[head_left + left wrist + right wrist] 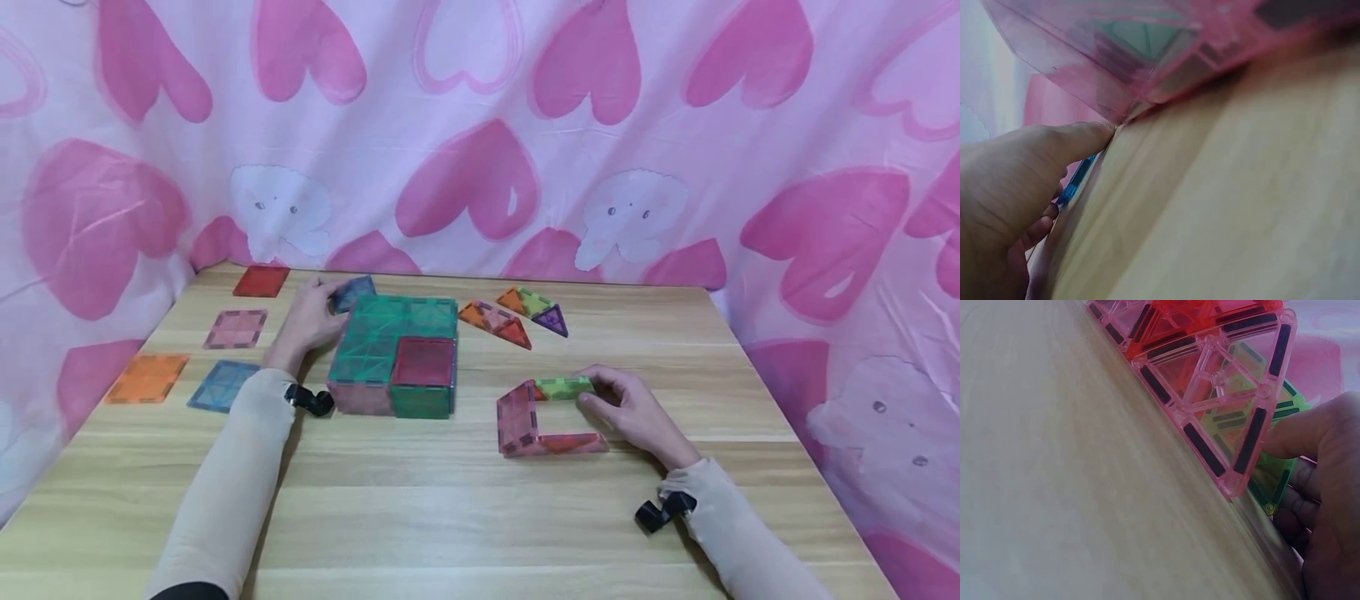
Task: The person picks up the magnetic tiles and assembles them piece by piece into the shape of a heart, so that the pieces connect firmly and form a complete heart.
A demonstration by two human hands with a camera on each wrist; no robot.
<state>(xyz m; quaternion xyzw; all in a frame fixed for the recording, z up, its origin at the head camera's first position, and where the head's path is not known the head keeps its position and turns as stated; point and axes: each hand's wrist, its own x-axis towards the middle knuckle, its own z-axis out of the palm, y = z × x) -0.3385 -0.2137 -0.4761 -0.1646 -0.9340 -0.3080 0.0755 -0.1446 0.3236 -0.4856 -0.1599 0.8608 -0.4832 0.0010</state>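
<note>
Holding blue tile (357,292) (partly hidden)

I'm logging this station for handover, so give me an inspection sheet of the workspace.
Surface: wood-grain table
Job's things: green-and-red-topped block; tile frame, open toward the right
Clutter: orange tile, pink tile, red tile, near blue tile at left; front triangle row, rear triangle row beyond
Grippers: left hand grips far blue tile; right hand pinches upright green tile
Cables: nothing seen
Surroundings: heart-patterned curtain behind and beside

left hand (1013,184) (cut off in its wrist view) partly hides a blue tile (1077,181).
</note>
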